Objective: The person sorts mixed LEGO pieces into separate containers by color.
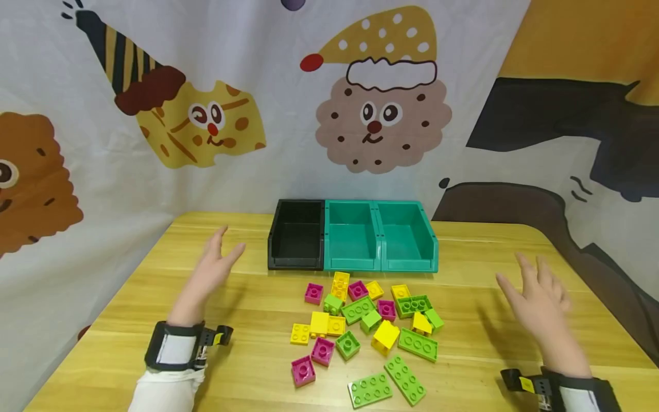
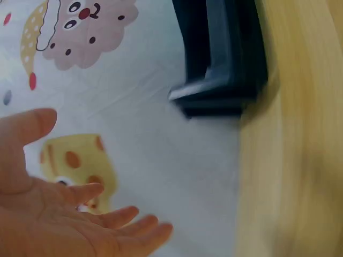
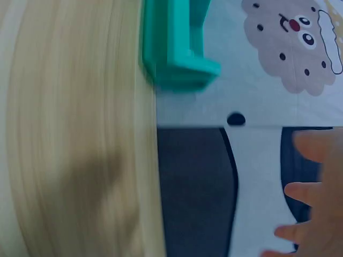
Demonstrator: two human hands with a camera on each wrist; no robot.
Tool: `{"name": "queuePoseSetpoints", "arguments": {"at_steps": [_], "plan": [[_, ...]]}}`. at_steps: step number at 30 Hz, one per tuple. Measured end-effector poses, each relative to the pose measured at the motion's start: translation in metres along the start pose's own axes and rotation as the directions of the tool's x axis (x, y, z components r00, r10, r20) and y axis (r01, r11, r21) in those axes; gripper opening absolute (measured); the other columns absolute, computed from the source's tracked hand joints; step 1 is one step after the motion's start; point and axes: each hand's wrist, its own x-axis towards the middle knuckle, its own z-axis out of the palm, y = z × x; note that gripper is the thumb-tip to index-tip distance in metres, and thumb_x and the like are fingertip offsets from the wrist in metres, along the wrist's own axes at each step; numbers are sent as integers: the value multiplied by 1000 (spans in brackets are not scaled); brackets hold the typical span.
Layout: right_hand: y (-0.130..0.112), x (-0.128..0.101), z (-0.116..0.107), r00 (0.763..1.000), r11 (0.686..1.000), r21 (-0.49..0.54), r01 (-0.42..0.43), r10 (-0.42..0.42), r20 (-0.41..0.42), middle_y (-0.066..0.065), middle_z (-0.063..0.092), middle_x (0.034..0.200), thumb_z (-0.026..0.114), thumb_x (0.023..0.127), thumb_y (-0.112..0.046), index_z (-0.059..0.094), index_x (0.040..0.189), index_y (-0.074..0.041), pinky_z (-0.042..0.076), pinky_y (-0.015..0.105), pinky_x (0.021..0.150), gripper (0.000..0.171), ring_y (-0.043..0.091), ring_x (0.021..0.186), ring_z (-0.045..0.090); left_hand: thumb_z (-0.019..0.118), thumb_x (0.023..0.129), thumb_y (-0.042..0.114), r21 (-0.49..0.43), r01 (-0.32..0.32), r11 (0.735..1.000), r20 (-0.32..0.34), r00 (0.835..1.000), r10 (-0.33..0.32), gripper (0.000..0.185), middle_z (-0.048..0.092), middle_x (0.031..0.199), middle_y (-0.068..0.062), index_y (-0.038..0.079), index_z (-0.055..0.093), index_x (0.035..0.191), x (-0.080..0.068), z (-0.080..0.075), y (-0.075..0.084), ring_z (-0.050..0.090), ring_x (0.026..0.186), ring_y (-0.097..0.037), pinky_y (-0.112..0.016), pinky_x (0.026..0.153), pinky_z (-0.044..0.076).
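Seemingly at the starting stage, before any pick-up. Released at the left grip point(image 1: 208, 272), hovering at 10 o'clock from the toy blocks point(image 1: 370, 321) with fingers spread; released too at the right grip point(image 1: 538, 303), hovering near 3 o'clock. Touching no block on either side. Out on the bench point(image 1: 118, 343), between both grips: a loose scatter in yellow, pink and green, with two long green blocks point(image 1: 370, 390) at 5 o'clock and two pink blocks point(image 1: 303, 373) at 8. Just beyond, at 12 o'clock: a black bin point(image 1: 297, 243) beside two green bins point(image 1: 378, 240). For the next move, probably swing inward, toward 4 o'clock on the left and 9 on the right, sink to the bench and pinch a single block, preferably an outlying one.
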Motion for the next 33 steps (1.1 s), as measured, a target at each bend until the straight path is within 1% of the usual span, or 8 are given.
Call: {"name": "queuePoseSetpoints", "arguments": {"at_steps": [3,5,11,16,20,25,28,33], "plan": [[-11,1,6,1000,972,236,3,-2,-4,28,28,147,36,102,-37,30,144,0,24,65,97,56,51,128,28,45,100,37,-188,70,980,-4,997,-73,71,11,155,-24,5,7,151,12,11,-3,17,141,-42,-55,111,22],[-15,3,14,999,859,512,-1,-22,39,14,47,137,36,103,-32,45,136,-4,37,44,96,44,31,122,46,45,100,30,-338,113,934,-9,992,-123,66,18,154,-23,3,13,150,20,19,-9,22,140,-38,-49,112,26],[-12,11,46,948,173,976,-133,-264,176,-7,65,108,27,104,-11,63,108,-15,47,19,83,36,5,99,61,44,100,17,-631,184,754,3,972,-234,57,23,152,-23,0,19,149,38,43,-29,26,140,-32,-41,113,28],[-9,11,63,929,76,959,-272,-239,282,-3,65,100,26,104,-13,63,101,-13,47,21,82,37,8,92,60,43,100,12,-701,197,686,68,975,-210,54,20,153,-23,-2,21,148,45,58,-38,24,140,-31,-40,114,25],[-9,10,69,936,80,954,-291,-185,301,-4,65,98,29,104,-16,63,99,-14,47,21,83,34,8,91,60,40,101,7,-757,207,620,121,976,-179,52,16,155,-19,-3,20,148,50,62,-42,21,142,-27,-36,116,21],[-15,10,74,950,213,950,-227,-165,264,-8,64,99,32,104,-17,64,99,-19,47,18,84,32,5,94,60,41,100,5,-761,180,623,104,982,-156,50,27,151,-17,-4,24,146,57,68,-48,41,129,-15,-28,111,29],[-21,9,77,956,357,913,-196,-140,259,-8,64,100,38,103,-19,61,105,-12,48,18,83,24,4,94,61,45,99,7,-730,162,664,80,985,-152,49,39,139,-11,-4,29,144,60,71,-53,52,107,-1,-19,99,41],[-29,6,76,946,752,649,-119,-112,303,10,60,114,49,99,-26,46,126,6,49,22,80,42,7,95,58,51,98,11,-668,125,734,51,991,-122,41,50,111,3,-4,40,134,63,78,-60,53,91,2,-13,81,45]]}}
